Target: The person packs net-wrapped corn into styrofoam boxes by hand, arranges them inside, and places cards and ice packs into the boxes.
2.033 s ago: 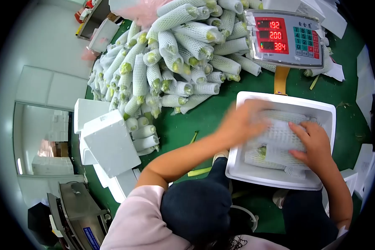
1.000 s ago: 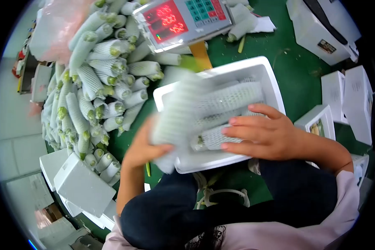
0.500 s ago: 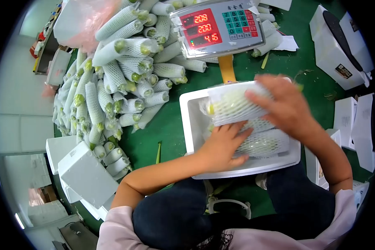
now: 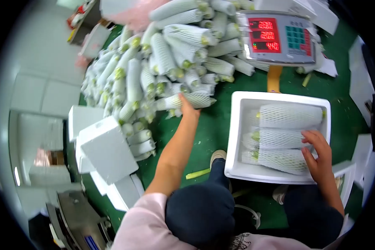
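My left hand (image 4: 188,107) reaches to the lower right edge of a big pile of net-wrapped vegetables (image 4: 134,79). Its fingers are wrapped round one net-sleeved vegetable (image 4: 200,100) with pale green ends. My right hand (image 4: 317,153) is over the right side of a white foam box (image 4: 236,137), fingers apart, at the ends of the wrapped vegetables inside. Three of these, the top one (image 4: 291,116) among them, lie side by side across the box, with more partly showing at their left. Behind the box stands a scale display (image 4: 279,38) with red digits.
White foam boxes (image 4: 108,143) are stacked at the left, and others (image 4: 364,162) stand at the right. A steel machine (image 4: 77,216) is at the lower left. Pink plastic (image 4: 137,16) lies at the back. A green stalk (image 4: 198,173) is on the green floor.
My left hand has left the box for the pile and taken hold of a wrapped vegetable. The vegetable my right hand was over now lies in the box. The view has shifted left.
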Demonstrator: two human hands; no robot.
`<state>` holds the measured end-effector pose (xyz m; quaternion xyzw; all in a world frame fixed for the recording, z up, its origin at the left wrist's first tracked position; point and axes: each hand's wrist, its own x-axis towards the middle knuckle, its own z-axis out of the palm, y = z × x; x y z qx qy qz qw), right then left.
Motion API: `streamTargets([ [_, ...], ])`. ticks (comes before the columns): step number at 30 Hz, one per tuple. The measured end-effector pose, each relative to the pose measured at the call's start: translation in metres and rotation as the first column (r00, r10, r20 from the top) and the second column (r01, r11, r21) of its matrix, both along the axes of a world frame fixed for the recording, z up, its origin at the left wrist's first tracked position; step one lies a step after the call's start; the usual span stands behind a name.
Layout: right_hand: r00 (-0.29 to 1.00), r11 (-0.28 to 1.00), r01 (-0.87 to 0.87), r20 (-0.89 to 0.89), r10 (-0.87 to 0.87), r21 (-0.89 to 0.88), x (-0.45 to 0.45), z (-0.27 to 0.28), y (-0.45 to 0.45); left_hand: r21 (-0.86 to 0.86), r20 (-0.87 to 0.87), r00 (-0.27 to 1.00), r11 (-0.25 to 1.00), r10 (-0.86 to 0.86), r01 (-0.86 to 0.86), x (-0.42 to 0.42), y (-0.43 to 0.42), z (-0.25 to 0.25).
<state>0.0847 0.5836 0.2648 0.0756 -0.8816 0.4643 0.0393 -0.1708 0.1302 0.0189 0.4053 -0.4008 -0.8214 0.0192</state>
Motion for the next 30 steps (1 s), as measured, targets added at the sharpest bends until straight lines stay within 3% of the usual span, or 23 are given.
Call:
streamTargets([
  [2, 1.0, 1.0, 0.007, -0.006, -0.007, 0.029, 0.002, -0.004, 0.007, 0.071, -0.207, 0.978, 0.997, 0.011, 0.004, -0.002, 0.0, -0.027],
  [4, 0.996, 0.994, -0.067, -0.05, 0.072, 0.087, 0.005, 0.0, 0.012, 0.039, -0.271, 0.962, 0.998, -0.03, 0.042, 0.014, 0.006, -0.011],
  [6, 0.981, 0.982, -0.067, -0.17, 0.097, 0.178, 0.007, 0.005, 0.018, 0.119, -0.281, 0.959, 0.993, 0.039, -0.005, 0.036, -0.003, 0.012],
  [8, 0.982, 0.992, 0.014, -0.187, 0.009, 0.126, 0.011, 0.005, 0.023, 0.175, -0.186, 0.979, 0.983, 0.088, -0.055, 0.07, 0.001, 0.071],
  [12, 0.98, 0.99, 0.127, -0.147, -0.136, -0.067, 0.013, 0.001, 0.026, 0.112, -0.291, 0.955, 0.993, 0.055, -0.023, 0.111, 0.014, 0.154],
  [14, 0.968, 0.987, 0.134, -0.2, -0.149, -0.087, 0.009, 0.004, 0.026, 0.329, -0.552, 0.834, 0.914, -0.018, 0.238, 0.114, 0.013, 0.162],
  [16, 0.936, 0.983, 0.182, -0.311, -0.162, 0.037, 0.003, 0.009, 0.03, 0.152, -0.585, 0.783, 0.919, -0.213, 0.363, 0.121, 0.049, 0.194],
  [18, 0.905, 0.948, 0.286, -0.364, -0.22, 0.137, 0.003, 0.009, 0.033, 0.105, -0.587, 0.738, 0.872, -0.334, 0.478, 0.132, 0.061, 0.206],
  [20, 0.947, 0.957, 0.264, -0.217, -0.235, 0.117, 0.005, 0.008, 0.038, 0.116, -0.613, 0.682, 0.808, -0.4, 0.578, 0.149, 0.069, 0.216],
  [22, 0.99, 0.976, 0.132, -0.072, -0.121, 0.174, 0.014, 0.0, 0.044, 0.138, -0.666, 0.586, 0.696, -0.461, 0.704, 0.163, 0.069, 0.213],
  [24, 0.986, 0.962, -0.034, 0.169, -0.013, 0.27, 0.024, 0.002, 0.037, 0.182, -0.594, 0.642, 0.696, -0.485, 0.695, 0.184, 0.075, 0.214],
  [25, 0.976, 0.896, -0.164, 0.199, 0.087, 0.413, 0.031, -0.006, 0.031, 0.199, -0.563, 0.659, 0.692, -0.499, 0.694, 0.193, 0.077, 0.214],
  [30, 0.912, 0.761, -0.406, 0.279, 0.302, 0.506, 0.02, -0.031, 0.018, 0.189, -0.399, 0.768, 0.775, -0.5, 0.603, 0.226, 0.086, 0.205],
])
